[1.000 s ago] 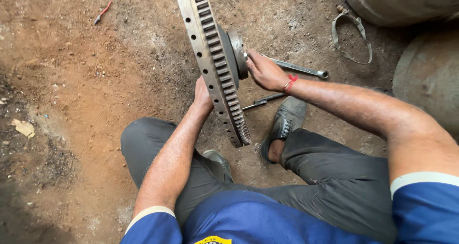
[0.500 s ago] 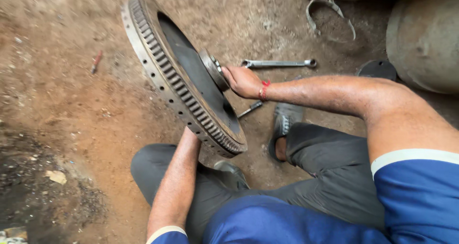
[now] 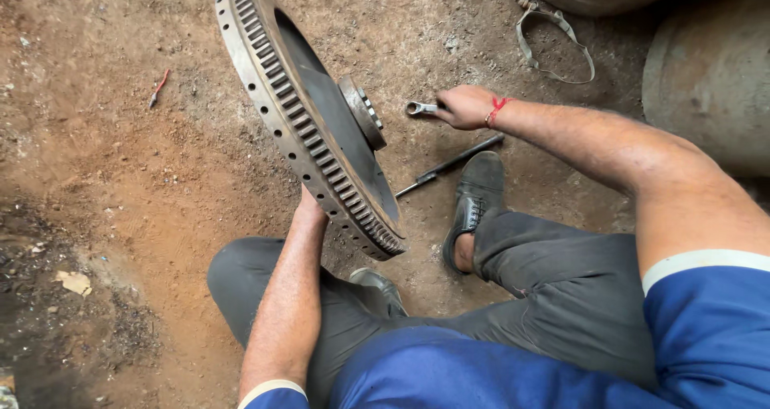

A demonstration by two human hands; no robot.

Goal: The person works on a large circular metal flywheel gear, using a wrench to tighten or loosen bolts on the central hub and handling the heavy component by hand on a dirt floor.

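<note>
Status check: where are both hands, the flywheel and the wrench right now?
Left hand props toothed flywheel on edge, tilted. Right hand closed on wrench lying on dirt ground. Thin rod lies by shoe, apart from wheel.

No packages, labels, signs — or screens

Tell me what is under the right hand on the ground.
Under the right hand lies a wrench; only its ring end shows. The hand covers its handle. Bare dirt ground is around it.
</note>
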